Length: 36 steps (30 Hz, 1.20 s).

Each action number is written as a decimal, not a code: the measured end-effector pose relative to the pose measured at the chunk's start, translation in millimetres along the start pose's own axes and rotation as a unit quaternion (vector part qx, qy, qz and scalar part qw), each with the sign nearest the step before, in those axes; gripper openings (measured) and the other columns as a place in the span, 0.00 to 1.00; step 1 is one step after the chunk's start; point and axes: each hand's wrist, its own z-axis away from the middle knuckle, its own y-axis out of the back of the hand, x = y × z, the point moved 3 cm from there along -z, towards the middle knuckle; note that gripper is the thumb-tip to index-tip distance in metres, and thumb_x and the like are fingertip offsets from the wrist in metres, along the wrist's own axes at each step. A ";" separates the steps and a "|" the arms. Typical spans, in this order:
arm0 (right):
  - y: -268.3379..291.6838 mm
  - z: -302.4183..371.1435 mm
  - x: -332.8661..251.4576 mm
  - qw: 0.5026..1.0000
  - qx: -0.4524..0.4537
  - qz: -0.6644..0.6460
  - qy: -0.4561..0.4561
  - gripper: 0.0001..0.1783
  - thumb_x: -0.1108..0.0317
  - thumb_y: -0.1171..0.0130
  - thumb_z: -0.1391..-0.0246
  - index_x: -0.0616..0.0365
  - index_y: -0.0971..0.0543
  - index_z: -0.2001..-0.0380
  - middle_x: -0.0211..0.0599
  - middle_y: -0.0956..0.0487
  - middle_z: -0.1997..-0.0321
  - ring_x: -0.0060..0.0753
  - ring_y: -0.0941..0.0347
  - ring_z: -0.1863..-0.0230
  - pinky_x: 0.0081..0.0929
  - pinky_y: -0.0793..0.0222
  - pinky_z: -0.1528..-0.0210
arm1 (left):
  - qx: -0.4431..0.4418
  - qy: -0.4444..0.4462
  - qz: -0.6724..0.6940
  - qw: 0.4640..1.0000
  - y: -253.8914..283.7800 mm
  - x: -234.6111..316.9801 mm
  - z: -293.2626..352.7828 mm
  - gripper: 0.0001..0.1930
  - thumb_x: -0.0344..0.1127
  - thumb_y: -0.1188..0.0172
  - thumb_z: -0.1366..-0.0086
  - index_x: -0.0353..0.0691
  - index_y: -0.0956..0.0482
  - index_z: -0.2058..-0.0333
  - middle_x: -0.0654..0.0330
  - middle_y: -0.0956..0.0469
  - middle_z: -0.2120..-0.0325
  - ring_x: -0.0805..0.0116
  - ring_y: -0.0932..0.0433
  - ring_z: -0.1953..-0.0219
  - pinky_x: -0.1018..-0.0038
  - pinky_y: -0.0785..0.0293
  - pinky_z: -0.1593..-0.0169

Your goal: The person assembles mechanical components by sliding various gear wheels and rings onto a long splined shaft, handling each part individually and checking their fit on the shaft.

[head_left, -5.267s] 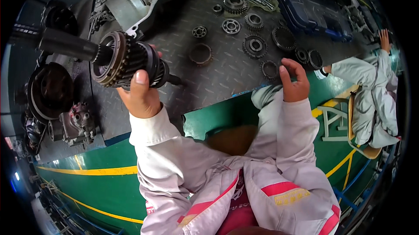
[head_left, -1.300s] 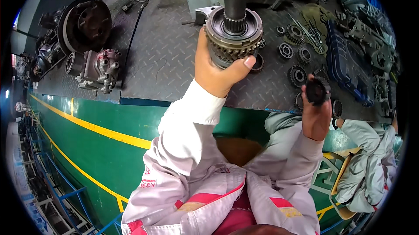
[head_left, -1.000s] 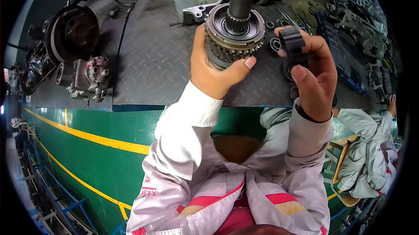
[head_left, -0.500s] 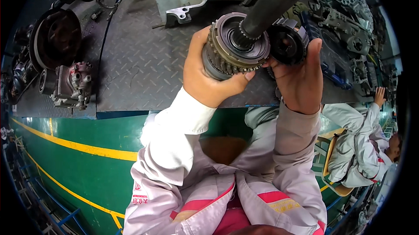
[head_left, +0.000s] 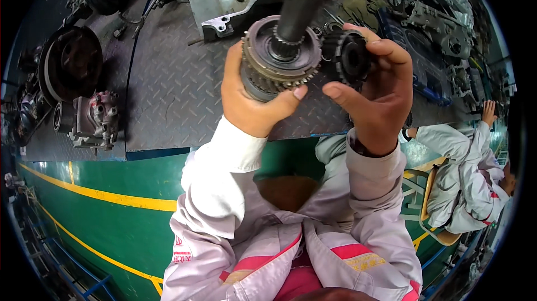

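Over tread-plate bench [head_left: 179, 85] and green floor [head_left: 134, 175], left hand [head_left: 246, 105] grips geared shaft [head_left: 279, 73]; right hand [head_left: 386, 85] apparently grips dark toothed ring [head_left: 338, 57].

Glossy green floor [head_left: 128, 234] crossed by yellow lines [head_left: 123, 199] spreads at eight o'clock. The dark, diamond-patterned counter [head_left: 179, 94] stretches from nine through twelve to three; a tan-edged chair [head_left: 446, 238] stands at four.

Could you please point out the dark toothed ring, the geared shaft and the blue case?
Dark toothed ring [head_left: 339, 55]: head view, on its outer side.
Geared shaft [head_left: 292, 26]: head view, on its bare rod.
Blue case [head_left: 423, 59]: head view, on its broad face.
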 end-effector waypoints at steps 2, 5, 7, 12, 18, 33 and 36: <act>0.5 2.4 -4.1 0.996 0.011 0.085 0.039 0.38 0.83 0.27 0.67 0.62 0.35 0.50 0.49 0.29 0.45 0.33 0.29 0.46 0.25 0.30 0.46 | 0.021 0.013 0.028 0.999 -1.1 1.9 -0.3 0.38 0.32 0.28 0.57 0.32 0.37 0.47 0.55 0.26 0.56 0.69 0.25 0.55 0.72 0.29 0.49; -1.7 5.6 -0.9 0.993 0.016 0.111 0.030 0.41 0.82 0.26 0.68 0.63 0.35 0.49 0.47 0.29 0.45 0.33 0.29 0.46 0.25 0.30 0.46 | 0.047 0.024 0.008 0.999 6.4 1.9 -0.1 0.39 0.35 0.26 0.56 0.32 0.37 0.46 0.55 0.26 0.56 0.69 0.25 0.55 0.73 0.29 0.49; -2.9 8.7 0.4 0.991 0.020 0.130 0.023 0.41 0.81 0.25 0.68 0.63 0.35 0.47 0.44 0.28 0.47 0.33 0.29 0.46 0.25 0.31 0.45 | 0.042 0.024 -0.009 0.999 11.0 -0.5 -0.8 0.39 0.35 0.26 0.56 0.32 0.37 0.47 0.55 0.26 0.56 0.68 0.25 0.55 0.73 0.29 0.49; 14.1 22.8 4.4 0.975 -0.003 0.218 -0.033 0.41 0.77 0.25 0.67 0.62 0.34 0.46 0.44 0.26 0.49 0.32 0.28 0.47 0.25 0.31 0.47 | 0.079 0.016 -0.013 0.997 7.7 -4.5 0.1 0.43 0.38 0.25 0.57 0.31 0.39 0.44 0.55 0.27 0.54 0.67 0.25 0.54 0.72 0.29 0.48; 32.7 93.2 58.5 0.866 -0.085 0.444 -0.214 0.33 0.67 0.28 0.64 0.58 0.30 0.51 0.42 0.23 0.55 0.41 0.25 0.53 0.31 0.30 0.51 | 0.039 -0.012 -0.049 0.998 14.6 -7.6 2.0 0.35 0.41 0.33 0.50 0.31 0.35 0.45 0.49 0.24 0.58 0.57 0.22 0.56 0.63 0.24 0.52; 85.7 85.9 63.1 0.796 -0.023 0.597 -0.094 0.22 0.61 0.32 0.57 0.58 0.22 0.58 0.42 0.26 0.47 0.48 0.32 0.46 0.38 0.37 0.44 | 0.041 -0.011 -0.049 0.998 16.7 -13.2 1.7 0.38 0.44 0.31 0.51 0.33 0.35 0.45 0.47 0.24 0.59 0.58 0.22 0.58 0.65 0.24 0.52; 92.7 83.1 74.2 0.721 -0.073 0.676 -0.136 0.24 0.59 0.31 0.58 0.56 0.21 0.57 0.40 0.27 0.45 0.45 0.34 0.44 0.38 0.39 0.42 | 0.040 -0.014 -0.052 0.998 16.7 -12.2 2.0 0.38 0.44 0.31 0.51 0.32 0.35 0.45 0.48 0.24 0.59 0.58 0.22 0.58 0.64 0.24 0.52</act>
